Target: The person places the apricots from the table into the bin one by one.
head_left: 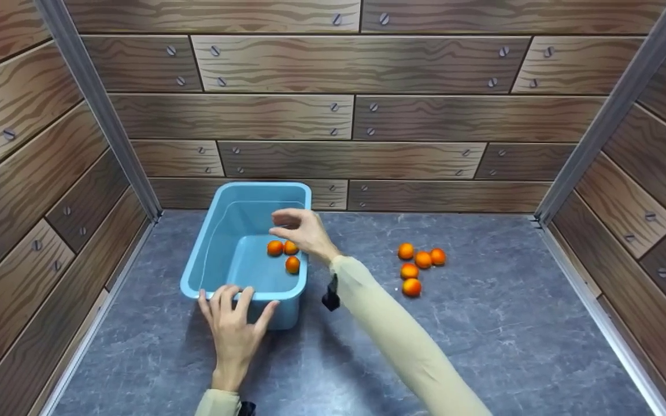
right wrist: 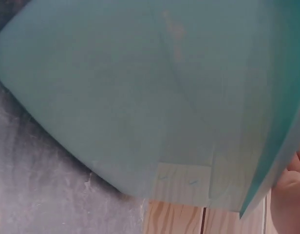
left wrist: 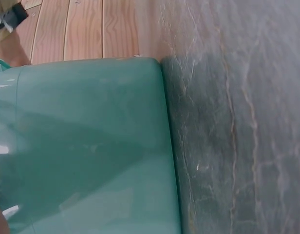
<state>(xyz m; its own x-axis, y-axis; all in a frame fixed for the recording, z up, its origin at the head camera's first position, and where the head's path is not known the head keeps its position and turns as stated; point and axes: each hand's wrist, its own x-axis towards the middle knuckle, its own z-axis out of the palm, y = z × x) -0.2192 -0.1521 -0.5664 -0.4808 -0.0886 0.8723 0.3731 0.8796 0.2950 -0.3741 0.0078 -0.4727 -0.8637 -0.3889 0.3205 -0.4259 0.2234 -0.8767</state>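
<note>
A light-blue plastic tub (head_left: 240,254) stands on the floor at left centre, three small oranges (head_left: 292,264) showing inside by its right wall. At the tub's near end, my left hand (head_left: 235,329) grips the rim, fingers bent over it and thumb against the outer wall. My right hand (head_left: 304,231) hangs over the right rim, thumb and fingers curved apart with a gap between them. No orange shows in that gap. In the left wrist view the tub's outer wall (left wrist: 91,146) fills the left half. The right wrist view catches the tub's side (right wrist: 116,97) and part of the right hand (right wrist: 289,195).
Several more small oranges (head_left: 409,270) lie loosely grouped on the grey marbled surface (head_left: 500,323), right of the tub. Wood-plank-patterned walls (head_left: 362,115) close off the back and both sides, with grey metal strips (head_left: 605,110) along the corners.
</note>
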